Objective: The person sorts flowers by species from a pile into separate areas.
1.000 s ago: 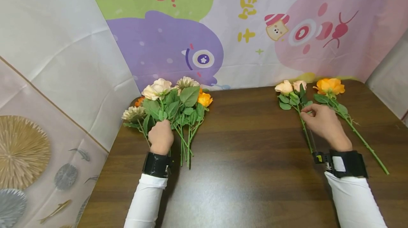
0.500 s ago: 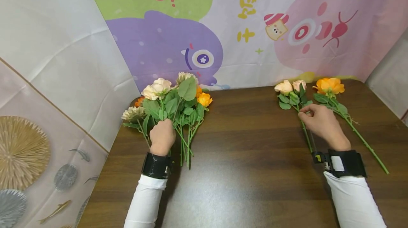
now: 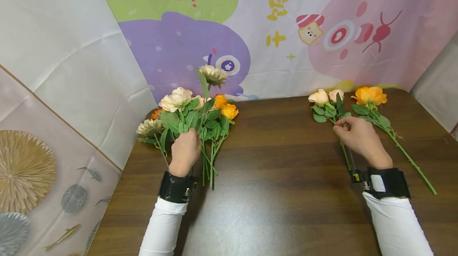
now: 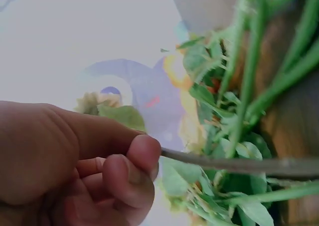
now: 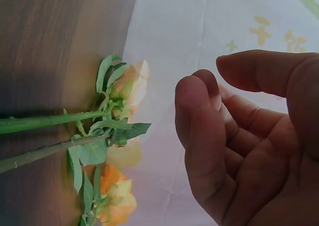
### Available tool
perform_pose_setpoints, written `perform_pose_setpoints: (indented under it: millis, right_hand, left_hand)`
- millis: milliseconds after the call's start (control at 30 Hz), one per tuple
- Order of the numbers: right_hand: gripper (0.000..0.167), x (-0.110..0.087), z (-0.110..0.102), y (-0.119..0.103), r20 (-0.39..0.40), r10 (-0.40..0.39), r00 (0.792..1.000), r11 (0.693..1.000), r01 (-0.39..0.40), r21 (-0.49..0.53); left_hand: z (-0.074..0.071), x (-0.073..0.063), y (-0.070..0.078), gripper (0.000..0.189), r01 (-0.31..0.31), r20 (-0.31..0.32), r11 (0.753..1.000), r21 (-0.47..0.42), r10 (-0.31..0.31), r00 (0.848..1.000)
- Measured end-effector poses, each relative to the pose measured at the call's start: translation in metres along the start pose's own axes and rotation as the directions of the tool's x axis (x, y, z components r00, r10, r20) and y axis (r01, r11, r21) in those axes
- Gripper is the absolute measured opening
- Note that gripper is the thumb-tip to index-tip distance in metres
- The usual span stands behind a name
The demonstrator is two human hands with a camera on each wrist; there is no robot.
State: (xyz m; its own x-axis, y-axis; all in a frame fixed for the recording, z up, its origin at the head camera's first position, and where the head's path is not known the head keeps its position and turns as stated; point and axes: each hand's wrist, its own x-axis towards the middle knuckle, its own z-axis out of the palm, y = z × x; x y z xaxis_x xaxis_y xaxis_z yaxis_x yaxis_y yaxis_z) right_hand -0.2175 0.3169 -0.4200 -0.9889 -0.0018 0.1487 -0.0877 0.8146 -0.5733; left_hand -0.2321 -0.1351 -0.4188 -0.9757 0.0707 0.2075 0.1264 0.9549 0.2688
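Observation:
My left hand (image 3: pixel 185 150) pinches the thin stem (image 4: pixel 229 162) of a cream, many-petalled flower (image 3: pixel 213 75) between thumb and fingers. Its bloom stands up above the bunch on the left, which has cream roses (image 3: pixel 176 100), orange flowers (image 3: pixel 229 111) and another cream, many-petalled flower (image 3: pixel 150 127). Over on the right, my right hand (image 3: pixel 363 138) hovers near the stems of two pale peach roses (image 3: pixel 318 97). In the right wrist view its fingers are loosely bent, the thumb apart from them, and it holds nothing.
An orange flower (image 3: pixel 370 97) with a long stem lies right of the peach roses. The brown wooden table (image 3: pixel 268 160) stretches between the two groups. A printed cloth (image 3: pixel 279 65) hangs behind the table, with another patterned sheet (image 3: pixel 82 101) at the left.
The cream, many-petalled flower has risen out of the left bunch, and my left hand has shifted slightly up and to the right. My right hand has moved slightly left.

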Motion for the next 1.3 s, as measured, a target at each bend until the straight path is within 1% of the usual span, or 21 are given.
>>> perform_pose_setpoints:
  millis: [67,167,300,467,600,700,900,1000,1100,1200,1300]
  right_hand:
    - [0.027,0.0,0.0,-0.002,-0.004,-0.006,1.0,1.0,0.006,-0.003]
    - [0.027,0.0,-0.001,-0.005,-0.008,-0.016,1.0,1.0,0.016,0.001]
    - [0.025,-0.001,-0.001,-0.011,-0.019,-0.047,0.999,0.999,0.048,0.025]
    - [0.021,-0.002,0.001,-0.022,-0.008,-0.104,0.995,0.993,0.104,0.063]
    - [0.021,-0.003,0.004,-0.033,0.041,-0.137,0.99,0.987,0.133,0.086]
    - [0.019,-0.005,0.007,-0.043,0.074,-0.171,0.982,0.981,0.163,0.105]
    - [0.01,-0.011,0.023,-0.066,0.087,-0.286,0.954,0.952,0.273,0.141]
    - [0.009,-0.014,0.033,-0.077,0.104,-0.337,0.936,0.933,0.317,0.17]
    - [0.01,-0.018,0.044,-0.087,0.147,-0.367,0.919,0.916,0.329,0.229]
    - [0.013,-0.021,0.055,-0.096,0.206,-0.385,0.899,0.9,0.317,0.299]
    - [0.017,-0.025,0.064,-0.104,0.246,-0.404,0.881,0.884,0.307,0.351]
  left_hand:
    - [-0.002,0.0,0.004,0.02,-0.018,-0.008,1.0,-0.026,0.017,1.0]
    - [-0.005,-0.001,0.009,0.016,-0.055,-0.039,0.996,-0.071,0.052,0.998]
    - [-0.009,-0.003,0.016,0.013,-0.142,-0.103,0.979,-0.148,0.128,0.986]
    - [-0.014,-0.005,0.025,0.013,-0.24,-0.151,0.937,-0.254,0.207,0.967]
    - [-0.019,-0.009,0.033,0.01,-0.295,-0.176,0.9,-0.319,0.25,0.952]
    - [-0.022,-0.012,0.04,0.008,-0.333,-0.18,0.867,-0.37,0.285,0.942]
    - [-0.019,-0.017,0.057,0.007,-0.394,-0.168,0.805,-0.443,0.358,0.919]
    - [-0.014,-0.02,0.065,0.007,-0.415,-0.155,0.781,-0.466,0.39,0.908]
    - [-0.008,-0.023,0.073,0.007,-0.431,-0.135,0.762,-0.483,0.421,0.897]
    - [-0.002,-0.026,0.079,0.007,-0.446,-0.117,0.746,-0.495,0.451,0.885]
    - [0.003,-0.029,0.085,0.008,-0.46,-0.103,0.732,-0.502,0.478,0.873]
